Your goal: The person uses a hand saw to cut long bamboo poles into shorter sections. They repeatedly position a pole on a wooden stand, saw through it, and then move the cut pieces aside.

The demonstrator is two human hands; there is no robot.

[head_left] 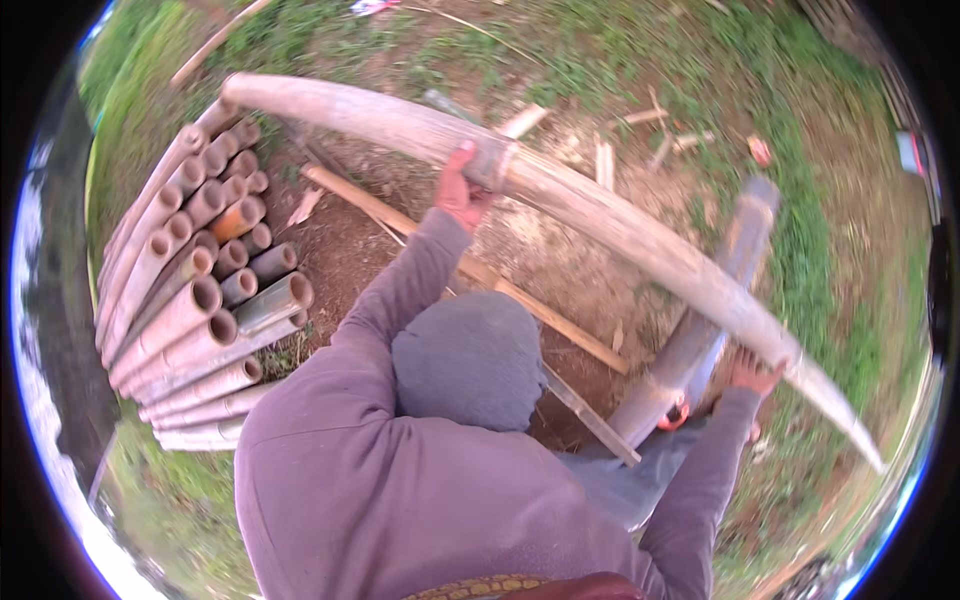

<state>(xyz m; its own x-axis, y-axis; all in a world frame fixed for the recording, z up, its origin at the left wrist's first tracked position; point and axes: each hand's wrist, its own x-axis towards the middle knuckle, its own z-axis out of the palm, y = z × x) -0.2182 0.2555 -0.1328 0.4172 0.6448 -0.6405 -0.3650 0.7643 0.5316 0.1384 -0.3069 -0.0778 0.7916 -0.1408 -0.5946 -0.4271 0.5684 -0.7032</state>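
Note:
A long, pale bamboo pole [600, 215] slants across in front of me, from the upper left down to the right. My left hand [465, 190] is closed around it near a joint, thumb on the upper side. Further right, my right hand [757, 373] grips the same pole near its lower-right end, fingers partly hidden. Beneath the pole, a thicker dark bamboo length [690, 345] lies crosswise; whether the two touch is unclear. Beside this length is a small orange-red object [675, 413], partly hidden and of unclear kind. A rounded grey cloth shape [467, 360] sits between my arms.
On the left, several cut bamboo tubes [200, 270] are stacked, open ends towards the middle. A narrow bamboo strip [560, 335] crosses the dirt, and a split piece [590, 415] lies nearer. Bamboo scraps [605, 165] and pale shavings litter the ground beyond, with grass [620, 60] around.

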